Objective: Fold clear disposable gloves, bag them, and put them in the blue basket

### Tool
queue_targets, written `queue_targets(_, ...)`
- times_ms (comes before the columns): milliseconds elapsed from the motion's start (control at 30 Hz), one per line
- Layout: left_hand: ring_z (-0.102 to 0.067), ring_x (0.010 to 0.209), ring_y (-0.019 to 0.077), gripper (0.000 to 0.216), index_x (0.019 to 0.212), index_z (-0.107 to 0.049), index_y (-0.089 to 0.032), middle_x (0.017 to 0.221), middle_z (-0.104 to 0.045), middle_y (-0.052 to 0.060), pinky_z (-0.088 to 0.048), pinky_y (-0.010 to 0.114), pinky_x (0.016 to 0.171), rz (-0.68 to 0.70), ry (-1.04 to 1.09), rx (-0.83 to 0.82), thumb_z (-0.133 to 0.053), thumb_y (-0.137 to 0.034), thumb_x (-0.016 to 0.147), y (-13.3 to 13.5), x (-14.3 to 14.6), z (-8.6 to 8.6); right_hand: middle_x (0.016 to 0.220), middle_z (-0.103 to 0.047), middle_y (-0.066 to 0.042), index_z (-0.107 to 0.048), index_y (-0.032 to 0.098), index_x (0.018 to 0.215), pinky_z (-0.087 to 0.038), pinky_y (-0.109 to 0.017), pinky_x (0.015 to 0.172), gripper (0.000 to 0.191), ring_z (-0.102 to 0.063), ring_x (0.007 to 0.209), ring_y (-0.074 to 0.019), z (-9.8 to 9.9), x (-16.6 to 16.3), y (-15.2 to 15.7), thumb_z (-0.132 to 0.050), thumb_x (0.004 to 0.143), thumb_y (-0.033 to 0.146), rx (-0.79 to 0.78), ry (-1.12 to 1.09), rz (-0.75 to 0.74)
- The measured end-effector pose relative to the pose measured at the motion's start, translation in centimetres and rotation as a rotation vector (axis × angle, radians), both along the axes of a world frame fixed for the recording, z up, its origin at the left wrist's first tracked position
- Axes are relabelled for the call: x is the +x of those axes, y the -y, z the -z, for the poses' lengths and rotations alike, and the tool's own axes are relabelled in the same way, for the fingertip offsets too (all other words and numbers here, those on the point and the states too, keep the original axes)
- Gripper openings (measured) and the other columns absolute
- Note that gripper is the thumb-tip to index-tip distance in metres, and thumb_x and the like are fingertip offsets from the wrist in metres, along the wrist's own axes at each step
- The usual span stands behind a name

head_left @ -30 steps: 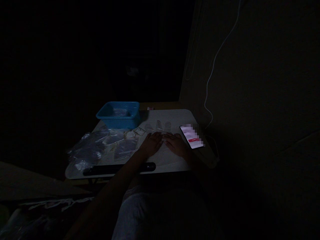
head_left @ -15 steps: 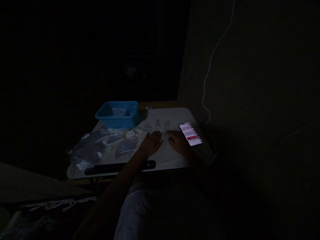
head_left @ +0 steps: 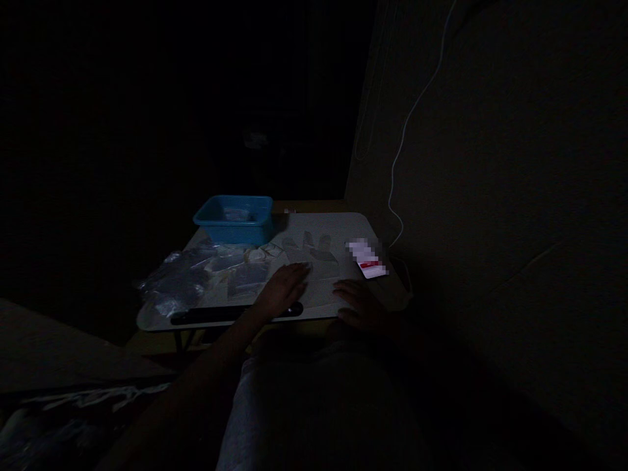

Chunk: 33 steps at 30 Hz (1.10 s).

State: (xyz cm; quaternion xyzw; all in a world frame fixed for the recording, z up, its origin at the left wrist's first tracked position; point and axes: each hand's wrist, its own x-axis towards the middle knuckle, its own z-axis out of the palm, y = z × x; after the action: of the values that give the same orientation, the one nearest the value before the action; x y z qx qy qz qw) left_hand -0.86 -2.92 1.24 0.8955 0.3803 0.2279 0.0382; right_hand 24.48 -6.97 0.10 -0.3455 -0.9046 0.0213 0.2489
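A thin, clear plastic glove point(head_left: 321, 260) lies flat on the white table point(head_left: 338, 222), its fingers pointing away from me. My left hand point(head_left: 284, 286) rests at its lower left edge, fingers stretched out and palm down. To the lower right, near the table's front edge, my right hand point(head_left: 360, 304) is spread with nothing visible in it. In this dim light I cannot tell whether the right fingertips touch the plastic. Left of my left hand lie flat clear plastic pieces point(head_left: 245, 278).
A blue basin point(head_left: 235, 230) with something clear inside stands at the back left. Crumpled clear plastic point(head_left: 171, 284) covers the left side. A lit phone point(head_left: 367, 261) lies at the right. A black bar point(head_left: 210, 315) runs along the front edge; a white cable point(head_left: 402, 137) hangs by the wall.
Both hands have drawn back toward me, the right one farther, uncovering more of the plastic glove. The glove lies flat in about the same place. The view has shifted slightly and is darker.
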Motion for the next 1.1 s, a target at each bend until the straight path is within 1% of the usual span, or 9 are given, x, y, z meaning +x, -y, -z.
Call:
queue_targets(133, -0.041, 0.120, 0.0214, 0.043, 0.126, -0.043, -0.015, 0.129, -0.048, 0.012, -0.029, 0.043, 0.103, 0.107, -0.107, -0.023, -0.039, -0.033, 0.086, 3.5, -0.9, 0.3, 0.109, -0.058, -0.012, -0.056, 0.017, 0.106, -0.040, -0.043, 0.086, 0.035, -0.050, 0.104, -0.0248, 0.5, 0.2, 0.5, -0.059, 0.072, 0.026, 0.069, 0.018, -0.047)
queue_targets(333, -0.046, 0.114, 0.0245, 0.043, 0.120, -0.047, -0.011, 0.122, -0.053, 0.014, -0.034, 0.044, 0.098, 0.096, -0.241, 0.074, -0.049, -0.027, 0.081, 5.5, 0.0, 0.9, 0.080, -0.061, -0.005, -0.060, 0.018, 0.077, -0.041, -0.036, 0.076, 0.004, -0.053, 0.081, -0.0183, 1.1, -0.5, 1.0, -0.057, 0.075, 0.018, 0.114, 0.032, -0.027)
queue_targets(467, -0.055, 0.096, 0.0201, 0.024, 0.099, -0.060, -0.014, 0.098, -0.064, 0.010, -0.042, 0.037, 0.087, 0.073, -0.145, 0.154, -0.043, -0.019, 0.083, 6.0, 0.7, 0.6, 0.074, -0.061, -0.004, -0.059, 0.018, 0.071, -0.041, -0.035, 0.074, 0.011, -0.053, 0.076, -0.0169, 1.1, -0.3, 1.2, -0.052, 0.080, 0.017, 0.083, -0.017, 0.018)
queue_targets(567, -0.058, 0.085, 0.0183, 0.020, 0.082, -0.062, -0.014, 0.084, -0.066, 0.008, -0.045, 0.034, 0.080, 0.041, -0.012, 0.159, -0.043, -0.021, 0.084, 5.9, 1.0, -0.3, 0.083, -0.062, -0.006, -0.059, 0.019, 0.083, -0.043, -0.037, 0.077, 0.008, -0.054, 0.083, -0.0189, 1.0, 0.4, 1.1, -0.053, 0.080, 0.022, 0.066, -0.137, 0.056)
queue_targets(633, -0.059, 0.081, 0.0175, 0.021, 0.079, -0.062, -0.015, 0.080, -0.066, 0.007, -0.046, 0.032, 0.077, 0.017, 0.061, 0.127, -0.043, -0.022, 0.083, 5.6, 1.0, -1.2, 0.100, -0.060, -0.010, -0.056, 0.019, 0.101, -0.043, -0.040, 0.081, 0.028, -0.054, 0.095, -0.0228, 0.9, 0.9, 0.8, -0.059, 0.076, 0.031, 0.053, -0.202, 0.122)
queue_targets(733, -0.061, 0.073, 0.0153, 0.021, 0.077, -0.061, -0.015, 0.076, -0.066, 0.006, -0.046, 0.026, 0.068, -0.036, 0.121, 0.023, -0.042, -0.023, 0.083, 4.9, 0.9, -2.6, 0.120, -0.051, -0.014, -0.044, 0.018, 0.122, -0.041, -0.045, 0.089, 0.064, -0.047, 0.110, -0.0287, 0.9, 1.4, 0.2, -0.067, 0.067, 0.040, 0.000, -0.172, 0.181)
queue_targets(833, -0.061, 0.066, 0.0128, 0.021, 0.080, -0.061, -0.016, 0.074, -0.067, 0.004, -0.045, 0.022, 0.060, -0.078, 0.162, -0.092, -0.042, -0.023, 0.082, 4.2, 0.8, -3.5, 0.125, -0.048, -0.014, -0.042, 0.019, 0.125, -0.039, -0.048, 0.092, 0.070, -0.045, 0.114, -0.0302, 0.9, 1.3, -0.3, -0.069, 0.063, 0.038, -0.044, -0.115, 0.169)
queue_targets(933, -0.061, 0.065, 0.0123, 0.020, 0.080, -0.061, -0.016, 0.074, -0.067, 0.004, -0.044, 0.021, 0.059, -0.062, 0.199, -0.132, -0.043, -0.024, 0.080, 3.7, 0.9, -3.7, 0.119, -0.053, -0.013, -0.049, 0.017, 0.119, -0.042, -0.048, 0.090, 0.060, -0.048, 0.111, -0.0289, 1.1, 0.7, -0.5, -0.069, 0.064, 0.031, -0.033, -0.168, 0.188)
queue_targets(1100, -0.061, 0.061, 0.0111, 0.018, 0.077, -0.061, -0.016, 0.068, -0.066, 0.001, -0.045, 0.020, 0.057, -0.056, 0.291, -0.264, -0.045, -0.023, 0.078, 3.0, 1.5, -3.4, 0.098, -0.062, -0.007, -0.063, 0.022, 0.090, -0.048, -0.041, 0.082, 0.016, -0.057, 0.095, -0.0214, 1.9, 0.1, -0.7, -0.057, 0.075, 0.022, -0.013, -0.320, 0.153)
